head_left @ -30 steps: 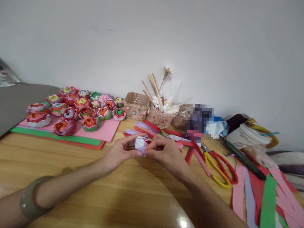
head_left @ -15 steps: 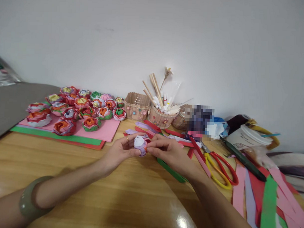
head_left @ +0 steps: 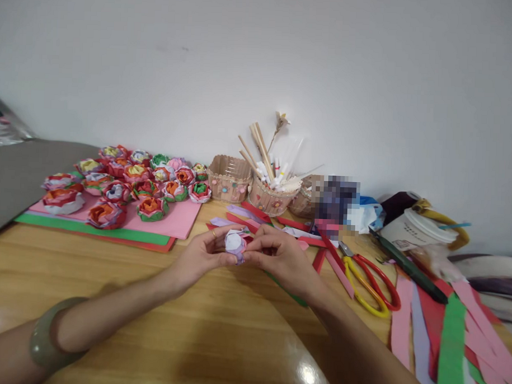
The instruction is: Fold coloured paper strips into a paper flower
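Note:
A small white and purple paper flower (head_left: 235, 243) is held up over the wooden table, between both hands. My left hand (head_left: 203, 254) wears a ring and grips the flower from its left side, thumb below. My right hand (head_left: 274, 250) pinches the flower's right edge, with thumb and forefinger close together. Part of the flower is hidden behind the fingers. Folded red, purple and pink paper strips (head_left: 255, 212) lie just behind the hands.
Several finished paper flowers (head_left: 107, 213) stand on stacked coloured sheets (head_left: 183, 216) at the left. Decorated baskets (head_left: 229, 182), one with sticks and pens, line the wall. Scissors (head_left: 372, 283), a dark green tool (head_left: 410, 270), a lidded cup (head_left: 422, 232) and cut strips (head_left: 453, 327) lie right.
My right hand has moved slightly left, its fingers closer against the flower. The flower has turned a little, and the whole view has shifted slightly.

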### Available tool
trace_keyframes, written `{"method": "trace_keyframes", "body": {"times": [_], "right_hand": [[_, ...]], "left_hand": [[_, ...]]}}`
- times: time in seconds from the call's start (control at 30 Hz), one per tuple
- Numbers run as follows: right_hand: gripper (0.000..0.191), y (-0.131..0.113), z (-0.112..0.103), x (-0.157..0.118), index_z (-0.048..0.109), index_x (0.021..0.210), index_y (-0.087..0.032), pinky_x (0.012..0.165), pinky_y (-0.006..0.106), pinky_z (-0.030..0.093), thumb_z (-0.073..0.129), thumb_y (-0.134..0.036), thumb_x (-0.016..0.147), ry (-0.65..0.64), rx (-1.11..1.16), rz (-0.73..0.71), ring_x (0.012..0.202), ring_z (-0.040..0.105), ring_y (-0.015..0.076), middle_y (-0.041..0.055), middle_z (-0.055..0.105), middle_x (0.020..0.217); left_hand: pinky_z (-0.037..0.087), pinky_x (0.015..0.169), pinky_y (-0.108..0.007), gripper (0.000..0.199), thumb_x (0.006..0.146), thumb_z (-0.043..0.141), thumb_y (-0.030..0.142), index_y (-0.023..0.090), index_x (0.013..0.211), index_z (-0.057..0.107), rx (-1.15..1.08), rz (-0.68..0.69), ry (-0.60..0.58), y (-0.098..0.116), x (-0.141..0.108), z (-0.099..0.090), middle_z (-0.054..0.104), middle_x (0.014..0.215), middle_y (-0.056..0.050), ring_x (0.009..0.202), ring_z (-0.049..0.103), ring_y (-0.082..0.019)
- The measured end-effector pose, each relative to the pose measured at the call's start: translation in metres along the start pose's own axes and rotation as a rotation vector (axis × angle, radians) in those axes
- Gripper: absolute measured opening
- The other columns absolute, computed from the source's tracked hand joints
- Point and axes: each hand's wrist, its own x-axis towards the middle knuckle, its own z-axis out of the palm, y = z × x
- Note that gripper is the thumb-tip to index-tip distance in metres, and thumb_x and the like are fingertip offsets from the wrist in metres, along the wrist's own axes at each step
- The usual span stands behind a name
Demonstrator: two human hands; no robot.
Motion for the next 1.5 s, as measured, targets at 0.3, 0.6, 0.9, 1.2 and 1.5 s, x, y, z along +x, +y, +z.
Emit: {"method": "trace_keyframes", "body": {"times": [0.3, 0.6, 0.9, 1.2, 1.5], "right_hand": [[0.007, 0.005, 0.005, 0.001, 0.065, 0.062, -0.016, 0.055, 0.022, 0.035, 0.068, -0.013, 0.068, 0.012, -0.036, -0.013, 0.061, 0.046, 0.0095, -0.0028, 0.05, 0.066], [0.004, 0.009, 0.006, 0.0, 0.067, 0.068, -0.015, 0.054, 0.022, 0.037, 0.066, -0.013, 0.071, 0.136, -0.307, -0.241, 0.06, 0.049, 0.0108, -0.0005, 0.053, 0.065], [0.011, 0.008, 0.008, 0.001, 0.069, 0.073, -0.014, 0.051, 0.021, 0.039, 0.059, -0.01, 0.077, 0.162, -0.383, -0.232, 0.057, 0.05, 0.0106, 0.0009, 0.055, 0.064], [0.015, 0.012, 0.016, -0.006, 0.068, 0.07, -0.015, 0.051, 0.022, 0.039, 0.056, -0.019, 0.08, 0.477, -0.795, -0.473, 0.058, 0.054, 0.012, 0.0029, 0.056, 0.063], [0.009, 0.01, 0.017, -0.01, 0.067, 0.081, -0.015, 0.051, 0.025, 0.04, 0.059, -0.014, 0.08, 0.512, -0.95, -0.75, 0.058, 0.054, 0.0128, 0.0028, 0.061, 0.062]], "left_hand": [[0.042, 0.084, -0.033, 0.043, 0.055, 0.076, 0.016, 0.019, 0.097, 0.064, 0.027, 0.004, -0.021, 0.0, 0.002, -0.001, 0.068, 0.093, -0.004, 0.092, 0.059, -0.021], [0.043, 0.085, -0.034, 0.043, 0.058, 0.073, 0.015, 0.017, 0.098, 0.059, 0.032, -0.012, 0.038, 0.004, -0.001, 0.004, 0.067, 0.096, -0.005, 0.096, 0.059, -0.021], [0.044, 0.085, -0.031, 0.041, 0.061, 0.073, 0.017, 0.017, 0.098, 0.057, -0.023, 0.025, 0.075, 0.002, 0.0, 0.004, 0.066, 0.097, -0.004, 0.094, 0.058, -0.018], [0.045, 0.081, -0.032, 0.045, 0.055, 0.076, 0.013, 0.018, 0.096, 0.058, -0.041, 0.053, 0.089, 0.002, 0.001, 0.005, 0.066, 0.093, -0.003, 0.088, 0.06, -0.019], [0.044, 0.084, -0.03, 0.042, 0.059, 0.074, 0.013, 0.018, 0.097, 0.058, -0.095, 0.081, 0.142, -0.001, 0.0, 0.006, 0.064, 0.098, -0.003, 0.091, 0.059, -0.017]]}}
